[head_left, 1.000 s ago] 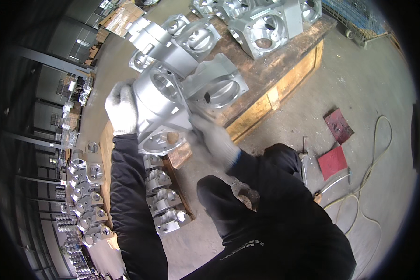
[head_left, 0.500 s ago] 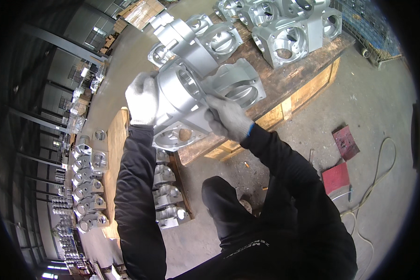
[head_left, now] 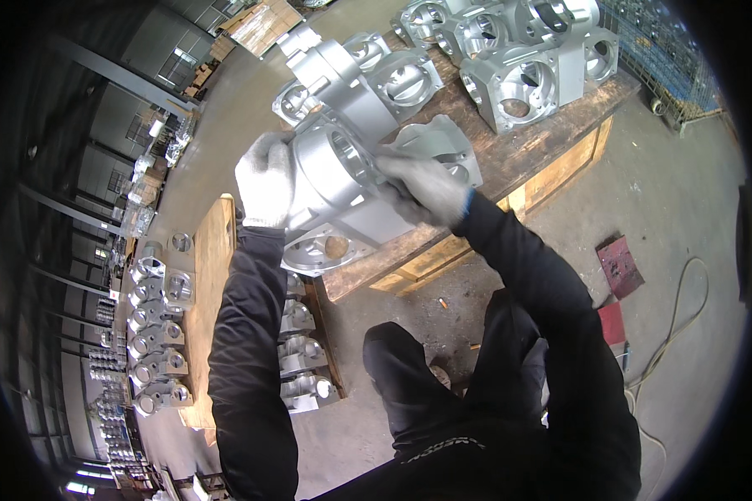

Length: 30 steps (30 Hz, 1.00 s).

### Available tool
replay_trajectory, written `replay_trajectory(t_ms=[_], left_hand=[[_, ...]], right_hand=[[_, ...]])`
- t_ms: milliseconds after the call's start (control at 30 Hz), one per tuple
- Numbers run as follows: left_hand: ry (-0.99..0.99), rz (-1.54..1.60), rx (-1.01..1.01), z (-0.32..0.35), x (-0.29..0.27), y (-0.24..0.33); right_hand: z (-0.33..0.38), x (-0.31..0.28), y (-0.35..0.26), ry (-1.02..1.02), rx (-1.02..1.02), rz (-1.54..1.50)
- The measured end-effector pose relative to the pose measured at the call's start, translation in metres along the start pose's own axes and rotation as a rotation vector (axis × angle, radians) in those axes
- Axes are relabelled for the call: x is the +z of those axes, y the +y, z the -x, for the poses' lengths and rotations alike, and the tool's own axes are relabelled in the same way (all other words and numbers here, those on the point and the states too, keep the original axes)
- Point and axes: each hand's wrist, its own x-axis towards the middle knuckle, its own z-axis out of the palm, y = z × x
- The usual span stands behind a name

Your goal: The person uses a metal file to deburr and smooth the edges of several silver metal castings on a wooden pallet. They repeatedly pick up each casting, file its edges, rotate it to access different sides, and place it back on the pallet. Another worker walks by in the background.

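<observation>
Silver casting clamped by left hand; right hand grip unclear; castings crowd table.

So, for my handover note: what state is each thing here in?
Left hand: gloved, curled against the silver casting.
Right hand: gloved, fingers bent by the casting's round opening; grip unclear.
Silver casting: on the wooden platform, round opening uncovered.
Upper red sheet: lying on the floor.
Lower red sheet: partly hidden by the right sleeve.

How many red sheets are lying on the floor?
2: a stained red sheet on the floor, right of the wooden bench, and a second red sheet just below it in view, partly covered by the right sleeve. More may be hidden there.
</observation>
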Motion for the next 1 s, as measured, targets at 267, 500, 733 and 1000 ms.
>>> replay_trajectory(t_ms=[267, 500, 733, 1000], left_hand=[[0.066, 0.053, 0.024, 0.000, 0.002, -0.003], [0.103, 0.027, 0.018, 0.001, 0.005, -0.001], [0.064, -0.049, -0.010, 0.002, 0.002, 0.011], [0.082, 0.002, -0.037, 0.003, 0.003, 0.013]], right_hand=[[0.000, -0.001, -0.036, 0.046, 0.040, 0.063], [0.003, -0.001, -0.055, 0.011, -0.038, 0.419], [-0.011, 0.012, -0.060, 0.129, -0.190, 1.000], [-0.033, -0.004, -0.057, 0.019, -0.258, 1.134]])
